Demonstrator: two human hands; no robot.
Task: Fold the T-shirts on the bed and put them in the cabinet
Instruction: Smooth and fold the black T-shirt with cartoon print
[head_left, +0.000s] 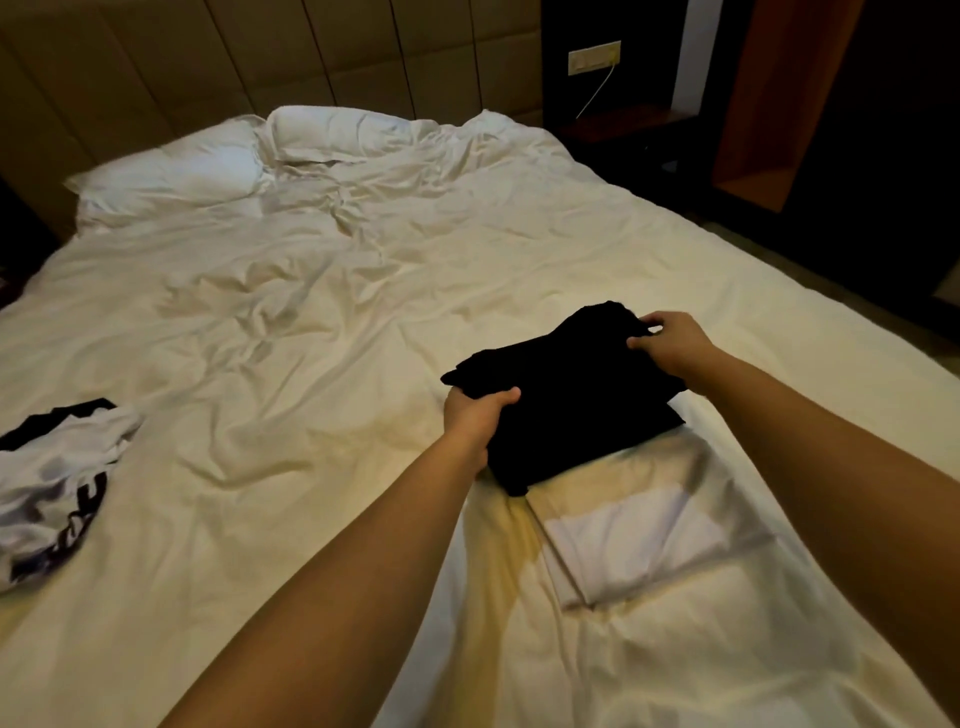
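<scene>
A folded black T-shirt (569, 400) lies on the right half of the white bed (291, 322). My left hand (475, 413) grips its near left edge, fingers curled over the cloth. At the shirt's far right corner my right hand (670, 340) pinches the fabric. A white T-shirt with black print (57, 483) lies crumpled at the bed's left edge. A folded white garment (623, 540) sits just in front of the black shirt. The open wooden cabinet (769, 104) stands at the upper right, beyond the bed.
Two white pillows (171, 182) lie at the head of the bed against a padded headboard (260, 52). A dark nightstand (623, 130) with a wall socket and white cable above it stands between the bed and the cabinet. Floor runs along the bed's right side.
</scene>
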